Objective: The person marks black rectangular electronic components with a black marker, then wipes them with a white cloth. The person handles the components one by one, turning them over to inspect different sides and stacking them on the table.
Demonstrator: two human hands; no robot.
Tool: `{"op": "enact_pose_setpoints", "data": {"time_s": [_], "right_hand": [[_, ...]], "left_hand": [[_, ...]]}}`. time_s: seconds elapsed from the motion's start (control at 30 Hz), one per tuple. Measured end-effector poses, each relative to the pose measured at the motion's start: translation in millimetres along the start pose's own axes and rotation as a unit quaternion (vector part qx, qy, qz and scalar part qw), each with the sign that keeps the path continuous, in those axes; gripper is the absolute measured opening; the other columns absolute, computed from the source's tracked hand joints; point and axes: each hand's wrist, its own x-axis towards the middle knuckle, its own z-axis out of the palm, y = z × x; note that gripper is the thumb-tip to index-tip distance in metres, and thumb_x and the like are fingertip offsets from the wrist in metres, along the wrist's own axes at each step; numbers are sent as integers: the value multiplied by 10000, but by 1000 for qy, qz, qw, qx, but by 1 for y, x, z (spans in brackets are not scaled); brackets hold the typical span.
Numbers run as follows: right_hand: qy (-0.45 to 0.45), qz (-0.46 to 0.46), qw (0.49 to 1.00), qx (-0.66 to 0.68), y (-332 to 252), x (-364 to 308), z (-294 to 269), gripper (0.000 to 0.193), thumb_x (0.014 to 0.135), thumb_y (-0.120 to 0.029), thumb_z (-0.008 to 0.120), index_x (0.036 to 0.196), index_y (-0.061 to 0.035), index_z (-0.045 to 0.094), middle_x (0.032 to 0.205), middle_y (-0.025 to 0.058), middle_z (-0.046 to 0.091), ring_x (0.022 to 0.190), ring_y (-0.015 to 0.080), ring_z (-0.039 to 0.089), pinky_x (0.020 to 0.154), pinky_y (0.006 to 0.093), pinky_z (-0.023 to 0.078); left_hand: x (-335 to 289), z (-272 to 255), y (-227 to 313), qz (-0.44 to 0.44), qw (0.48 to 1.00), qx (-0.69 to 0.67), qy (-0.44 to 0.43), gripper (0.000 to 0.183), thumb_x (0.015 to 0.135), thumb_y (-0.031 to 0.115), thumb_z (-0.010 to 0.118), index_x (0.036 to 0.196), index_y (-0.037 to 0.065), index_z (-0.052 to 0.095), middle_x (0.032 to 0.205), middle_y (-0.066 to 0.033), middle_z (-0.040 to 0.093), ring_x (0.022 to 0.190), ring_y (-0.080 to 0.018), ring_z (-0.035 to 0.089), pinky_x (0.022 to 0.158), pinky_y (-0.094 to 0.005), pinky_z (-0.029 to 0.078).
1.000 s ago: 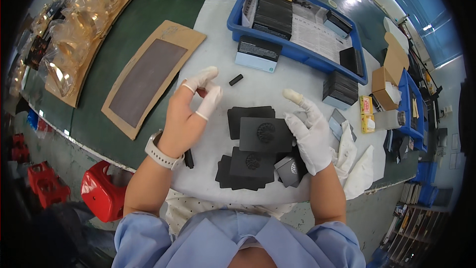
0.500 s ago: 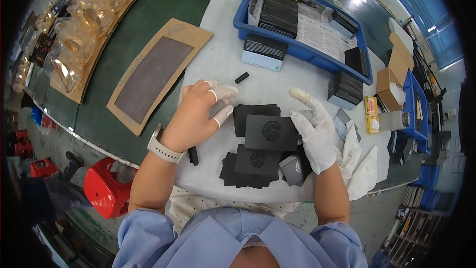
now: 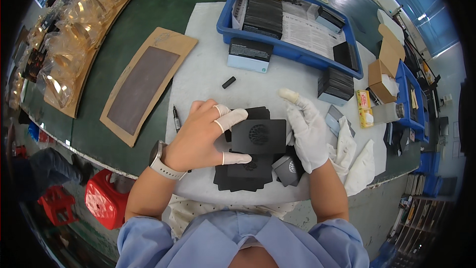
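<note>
A black card [image 3: 259, 141] with a round embossed emblem lies level above other black cards. My right hand [image 3: 308, 131], in a white glove, has its fingers at the card's right edge and appears to pinch it; the contact is partly hidden. My left hand [image 3: 198, 131], with pale finger cots on thumb and fingers, is spread at the card's left side. Its index finger is by the top left corner and its thumb by the bottom left. Below lies a fanned pile of black cards [image 3: 243, 184]. A smaller dark card with a silver emblem [image 3: 289, 169] sits beside it.
A blue tray [image 3: 292, 45] holds black card stacks on printed paper. Boxed cards [image 3: 249, 55] stand before it. A marker [image 3: 176, 119] and its black cap [image 3: 228, 82] lie on the white sheet. White gloves [image 3: 358, 164] rest at right, a cardboard sheet [image 3: 173, 44] at left.
My left hand has come right and down to the left edge of the embossed card, thumb and index spread wider. My right hand stays at the card's right edge. The view has shifted slightly.
</note>
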Motion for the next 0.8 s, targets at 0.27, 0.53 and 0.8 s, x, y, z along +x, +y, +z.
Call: {"op": "enact_pose_setpoints", "data": {"time_s": [0.27, 0.53, 0.8], "right_hand": [[-66, -88, 994, 19, -3, -6, 9, 484, 899, -58, 621, 1349, -9, 448, 960, 41, 610, 889, 98, 611, 767, 234, 511], [106, -60, 992, -25, 10, 4, 5, 342, 962, -135, 544, 1292, -49, 514, 752, -27, 590, 577, 8, 512, 500, 166, 418], [127, -65, 990, -7, 9, 9, -1, 270, 982, -171, 524, 1222, -54, 562, 620, -53, 499, 415, 12, 411, 379, 181, 332]], "left_hand": [[0, -1, 1, 6, 999, 0, 34, 770, 535, 418, 885, 1175, 77, 625, 867, -18, 548, 781, -209, 470, 781, -335, 329], [2, 6, 2, 21, 999, -12, 30, 718, 583, 437, 858, 1151, 62, 632, 843, -10, 550, 807, -197, 485, 775, -326, 323], [2, 1, 0, 22, 997, 3, 68, 731, 552, 446, 869, 1121, 51, 637, 803, -1, 529, 751, -189, 476, 772, -323, 320]]}}
